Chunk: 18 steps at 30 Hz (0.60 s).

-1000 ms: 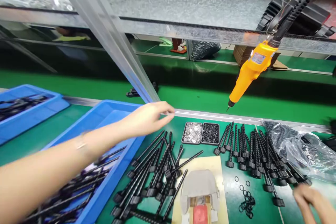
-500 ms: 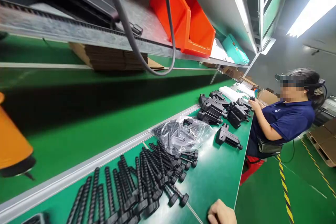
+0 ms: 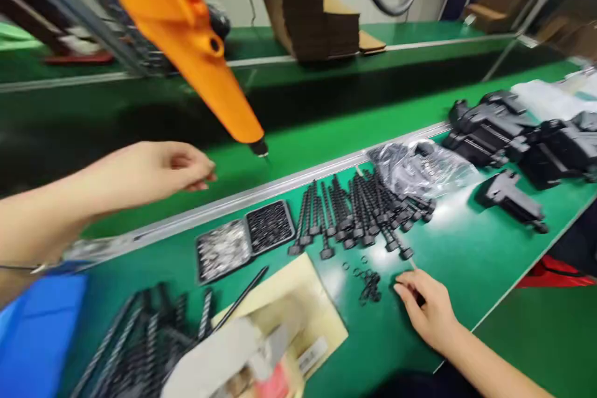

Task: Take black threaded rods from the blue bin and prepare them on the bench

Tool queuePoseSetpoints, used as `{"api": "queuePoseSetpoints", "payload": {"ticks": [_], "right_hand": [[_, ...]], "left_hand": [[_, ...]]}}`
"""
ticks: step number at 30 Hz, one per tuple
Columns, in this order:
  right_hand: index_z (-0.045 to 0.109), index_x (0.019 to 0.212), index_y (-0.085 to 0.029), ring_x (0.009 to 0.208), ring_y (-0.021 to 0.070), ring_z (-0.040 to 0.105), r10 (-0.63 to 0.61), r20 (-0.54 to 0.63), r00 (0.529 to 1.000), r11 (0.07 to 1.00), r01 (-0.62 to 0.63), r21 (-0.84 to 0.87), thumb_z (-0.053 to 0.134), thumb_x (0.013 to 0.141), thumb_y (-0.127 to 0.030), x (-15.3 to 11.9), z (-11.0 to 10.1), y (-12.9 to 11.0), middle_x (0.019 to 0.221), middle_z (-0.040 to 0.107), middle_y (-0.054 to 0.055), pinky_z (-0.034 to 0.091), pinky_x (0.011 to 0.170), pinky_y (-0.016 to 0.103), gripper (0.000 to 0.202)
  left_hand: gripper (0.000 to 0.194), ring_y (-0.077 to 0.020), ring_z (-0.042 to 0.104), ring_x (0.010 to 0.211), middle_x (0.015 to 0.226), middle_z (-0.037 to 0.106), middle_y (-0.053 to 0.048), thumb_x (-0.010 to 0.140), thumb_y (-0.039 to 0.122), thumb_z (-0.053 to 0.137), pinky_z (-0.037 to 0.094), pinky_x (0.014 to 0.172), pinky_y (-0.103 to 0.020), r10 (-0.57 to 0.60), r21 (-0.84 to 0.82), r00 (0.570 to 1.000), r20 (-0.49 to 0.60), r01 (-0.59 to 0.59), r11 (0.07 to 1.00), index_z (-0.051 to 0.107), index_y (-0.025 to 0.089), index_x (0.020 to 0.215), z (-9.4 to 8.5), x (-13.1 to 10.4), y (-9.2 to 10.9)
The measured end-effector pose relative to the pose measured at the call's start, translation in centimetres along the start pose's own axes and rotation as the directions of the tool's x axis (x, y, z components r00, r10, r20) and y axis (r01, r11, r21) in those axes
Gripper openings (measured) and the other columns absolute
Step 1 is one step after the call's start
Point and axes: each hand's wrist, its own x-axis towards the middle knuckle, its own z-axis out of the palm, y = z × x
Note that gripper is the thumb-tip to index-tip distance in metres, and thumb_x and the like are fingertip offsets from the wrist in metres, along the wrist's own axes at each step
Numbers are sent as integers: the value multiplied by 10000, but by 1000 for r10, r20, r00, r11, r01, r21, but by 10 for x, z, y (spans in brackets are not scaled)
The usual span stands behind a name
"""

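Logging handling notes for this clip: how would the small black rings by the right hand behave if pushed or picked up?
The small black rings look thin and tiny, so probably very light and fiddly to pinch. They lie flat in a loose cluster on the green mat, so a push from the right hand would likely scatter them.

Green bench [image 3: 466, 261]: black screws [image 3: 354, 211], rings [image 3: 370, 286], two trays [image 3: 245, 239]

Two trays [image 3: 245, 239] left of screw pile [image 3: 359, 214], rings [image 3: 368, 283] before it, bag [image 3: 420, 165] behind right.

Green workbench [image 3: 466, 261], green conveyor belt [image 3: 326, 118], stacked cardboard [image 3: 308, 6] behind
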Motion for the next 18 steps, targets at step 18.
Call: {"api": "queuePoseSetpoints", "payload": {"ticks": [18], "right_hand": [[663,956,-189,623,138,624,-93,29,995,989,89,122,468,993,-221,24,25,-9,753,652,32,493,556,228,202]], "left_hand": [[111,-145,678,680,753,760,-34,818,203,644,487,599,-186,589,-366,433,682,-495,788,739,148,838,112,-73,159]]}}
